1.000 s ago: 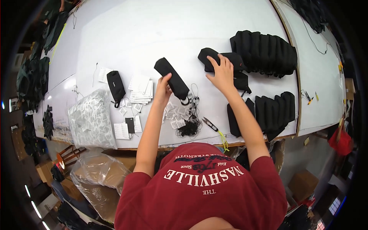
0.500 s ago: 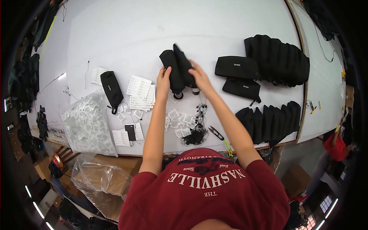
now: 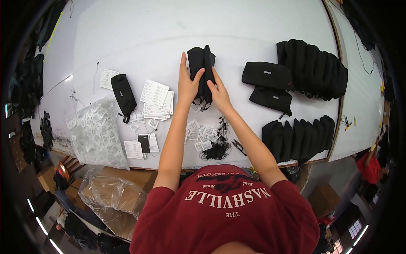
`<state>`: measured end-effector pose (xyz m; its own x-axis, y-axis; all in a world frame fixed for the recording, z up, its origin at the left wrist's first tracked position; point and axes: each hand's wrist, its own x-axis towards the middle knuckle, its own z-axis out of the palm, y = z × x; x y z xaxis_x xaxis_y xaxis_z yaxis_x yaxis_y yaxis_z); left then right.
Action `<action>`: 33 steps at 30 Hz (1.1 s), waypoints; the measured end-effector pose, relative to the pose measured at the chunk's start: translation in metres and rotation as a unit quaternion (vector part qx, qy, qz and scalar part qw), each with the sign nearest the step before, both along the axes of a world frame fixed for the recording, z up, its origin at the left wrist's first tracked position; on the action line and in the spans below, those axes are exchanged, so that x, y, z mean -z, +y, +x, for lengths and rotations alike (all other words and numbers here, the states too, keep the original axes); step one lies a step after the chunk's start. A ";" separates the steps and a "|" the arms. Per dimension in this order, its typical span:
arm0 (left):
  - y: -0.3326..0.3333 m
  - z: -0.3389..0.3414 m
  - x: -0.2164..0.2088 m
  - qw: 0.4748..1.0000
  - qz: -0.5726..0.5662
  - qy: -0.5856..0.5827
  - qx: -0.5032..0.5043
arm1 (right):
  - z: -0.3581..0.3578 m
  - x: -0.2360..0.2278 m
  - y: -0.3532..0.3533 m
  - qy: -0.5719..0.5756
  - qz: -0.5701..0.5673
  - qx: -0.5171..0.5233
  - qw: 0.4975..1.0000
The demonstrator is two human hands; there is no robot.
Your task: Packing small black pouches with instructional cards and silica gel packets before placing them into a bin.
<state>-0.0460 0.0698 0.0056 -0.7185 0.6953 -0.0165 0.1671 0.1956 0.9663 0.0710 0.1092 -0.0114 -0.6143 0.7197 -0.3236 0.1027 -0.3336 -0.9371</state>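
Several black zip pouches (image 3: pixel 196 59) stand pressed side by side on the white table in front of me. My left hand (image 3: pixel 187 86) lies along their left side, fingers stretched and thumb over the near part. From the right, my right hand (image 3: pixel 220 95) presses on them with thumb and fingers, so the bunch is squeezed between both hands. Small loops hang from the pouches' near ends. How many pouches are in the bunch I cannot tell. Just nearer lie small white tags (image 3: pixel 202 133) and a tangle of black strings (image 3: pixel 218 148).
To the right are two flat black pouches (image 3: pixel 266 75), a long row of pouches (image 3: pixel 315 63) and a shorter row (image 3: pixel 296 137). Thread snips (image 3: pixel 239 147) lie near the front edge. On the left are one pouch (image 3: pixel 123 94), printed sheets (image 3: pixel 154 95) and a clear bag of tags (image 3: pixel 96 135).
The bunch of pouches has shifted slightly right and been drawn closer together. My left hand has opened out flat along its side, and my right hand has moved nearer to me.
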 end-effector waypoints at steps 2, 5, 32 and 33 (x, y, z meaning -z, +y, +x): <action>0.004 0.002 -0.005 0.990 -0.046 0.123 0.040 | -0.003 0.012 -0.006 -0.022 0.136 0.020 0.990; 0.004 0.011 -0.007 0.946 -0.119 0.284 0.102 | -0.005 0.012 0.005 -0.003 0.077 -0.036 0.996; 0.008 0.017 -0.012 0.944 -0.180 0.267 0.079 | 0.020 -0.003 0.035 -0.179 0.146 0.020 0.973; 0.006 0.016 -0.012 0.948 -0.171 0.261 0.067 | 0.019 -0.004 0.030 -0.177 0.144 0.019 0.973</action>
<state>-0.0299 0.0757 0.0173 -0.5960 0.7993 0.0768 0.6508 0.4249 0.6292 0.0899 0.1395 -0.0073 -0.4720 0.8321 -0.2912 0.4295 -0.0714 -0.9002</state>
